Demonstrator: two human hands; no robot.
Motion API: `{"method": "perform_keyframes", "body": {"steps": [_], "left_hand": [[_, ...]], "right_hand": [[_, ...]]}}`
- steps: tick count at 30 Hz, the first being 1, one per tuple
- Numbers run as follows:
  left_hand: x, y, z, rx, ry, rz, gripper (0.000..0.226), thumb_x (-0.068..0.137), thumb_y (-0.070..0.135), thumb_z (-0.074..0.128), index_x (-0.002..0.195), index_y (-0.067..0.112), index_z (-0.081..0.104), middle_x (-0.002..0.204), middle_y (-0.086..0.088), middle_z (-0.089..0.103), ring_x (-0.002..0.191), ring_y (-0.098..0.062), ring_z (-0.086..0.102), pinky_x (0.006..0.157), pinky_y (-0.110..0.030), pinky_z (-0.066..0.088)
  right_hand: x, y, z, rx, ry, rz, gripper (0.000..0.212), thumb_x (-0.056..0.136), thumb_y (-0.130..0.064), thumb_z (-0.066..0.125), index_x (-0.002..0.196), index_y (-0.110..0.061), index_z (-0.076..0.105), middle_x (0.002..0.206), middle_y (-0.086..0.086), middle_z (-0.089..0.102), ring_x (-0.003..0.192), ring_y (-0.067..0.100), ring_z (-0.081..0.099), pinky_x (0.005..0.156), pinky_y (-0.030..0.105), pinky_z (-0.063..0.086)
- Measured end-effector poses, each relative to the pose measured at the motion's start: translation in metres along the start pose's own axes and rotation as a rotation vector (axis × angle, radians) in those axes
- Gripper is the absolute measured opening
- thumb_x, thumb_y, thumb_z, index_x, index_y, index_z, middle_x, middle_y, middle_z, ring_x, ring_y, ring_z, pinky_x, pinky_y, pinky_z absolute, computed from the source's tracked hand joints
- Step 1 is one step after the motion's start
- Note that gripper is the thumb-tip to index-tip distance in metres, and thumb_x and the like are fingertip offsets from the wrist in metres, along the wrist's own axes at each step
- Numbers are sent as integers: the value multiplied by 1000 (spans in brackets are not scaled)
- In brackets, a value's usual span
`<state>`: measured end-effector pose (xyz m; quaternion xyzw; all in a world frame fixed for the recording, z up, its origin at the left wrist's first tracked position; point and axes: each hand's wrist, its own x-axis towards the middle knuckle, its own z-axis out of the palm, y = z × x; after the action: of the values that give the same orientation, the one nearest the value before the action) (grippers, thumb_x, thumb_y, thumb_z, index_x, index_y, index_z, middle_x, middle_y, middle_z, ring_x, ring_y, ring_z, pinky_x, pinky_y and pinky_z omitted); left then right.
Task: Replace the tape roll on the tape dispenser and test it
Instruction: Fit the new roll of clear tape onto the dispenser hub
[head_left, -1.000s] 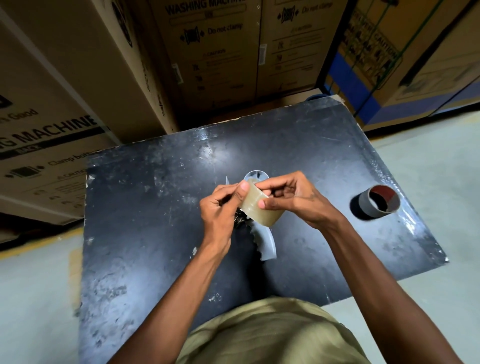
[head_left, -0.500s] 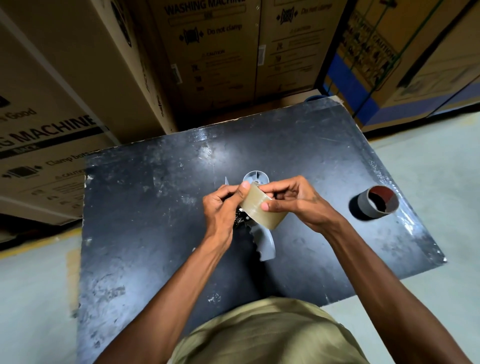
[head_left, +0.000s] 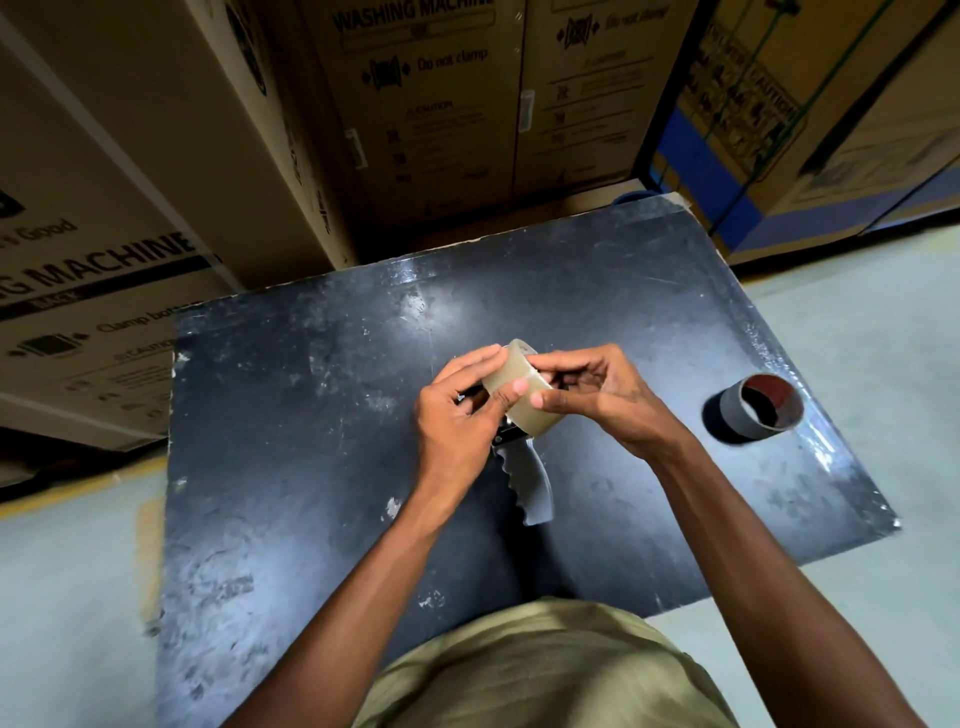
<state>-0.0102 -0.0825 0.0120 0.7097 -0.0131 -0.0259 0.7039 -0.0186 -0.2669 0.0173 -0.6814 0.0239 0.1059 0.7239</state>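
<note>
Currently we hold: clear tape roll (head_left: 519, 395), gripped between left hand (head_left: 457, 415) and right hand (head_left: 597, 389); dispenser handle (head_left: 527, 483) below our left hand.

Surface (head_left: 322, 415): black, semi-gloss, scuffed and scratched, chipped pale along the edges. Tape roll (head_left: 519, 395): translucent yellowish plastic film, smooth, slight sheen. Dispenser handle (head_left: 530, 483): grey moulded plastic, matt, ridged grip. Empty core (head_left: 753, 410): dull grey cardboard-like outside, reddish-brown inside. Boxes (head_left: 441, 104): brown corrugated cardboard, matt, printed. Floor (head_left: 67, 597): pale, smooth, matt. Garment (head_left: 545, 675): olive woven cloth.
</note>
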Motion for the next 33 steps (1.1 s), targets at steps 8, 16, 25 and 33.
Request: {"method": "perform_keyframes", "body": {"steps": [8, 16, 25, 33], "left_hand": [[2, -4, 1, 56, 18, -29, 30, 76, 5, 86, 101, 18, 78, 114, 1, 74, 108, -10, 70, 88, -37, 60], [8, -2, -4, 203, -20, -13, 18, 81, 9, 82, 96, 19, 80, 102, 2, 72, 91, -6, 71, 81, -37, 62], [8, -3, -6, 337, 10, 30, 13, 83, 18, 82, 96, 20, 82, 87, 9, 72, 76, -3, 68, 72, -23, 55], [8, -10, -5, 458, -3, 151, 6, 93, 22, 70, 95, 17, 74, 93, 7, 70, 86, -8, 66, 77, -31, 54]], "right_hand": [[0, 11, 0, -44, 39, 25, 56, 69, -15, 87, 121, -3, 72, 108, 30, 70, 94, 26, 63, 94, 53, 52], [-4, 7, 1, -41, 21, 30, 44, 72, -9, 85, 115, -17, 77, 106, 29, 71, 92, 23, 62, 90, 45, 52], [-5, 6, 1, -107, 9, 34, 44, 79, 5, 81, 121, -7, 72, 98, 12, 70, 90, 16, 64, 87, 35, 55], [-5, 2, 3, -107, 17, 30, 43, 79, 5, 80, 117, -15, 72, 104, 17, 72, 92, 16, 65, 92, 36, 55]]}}
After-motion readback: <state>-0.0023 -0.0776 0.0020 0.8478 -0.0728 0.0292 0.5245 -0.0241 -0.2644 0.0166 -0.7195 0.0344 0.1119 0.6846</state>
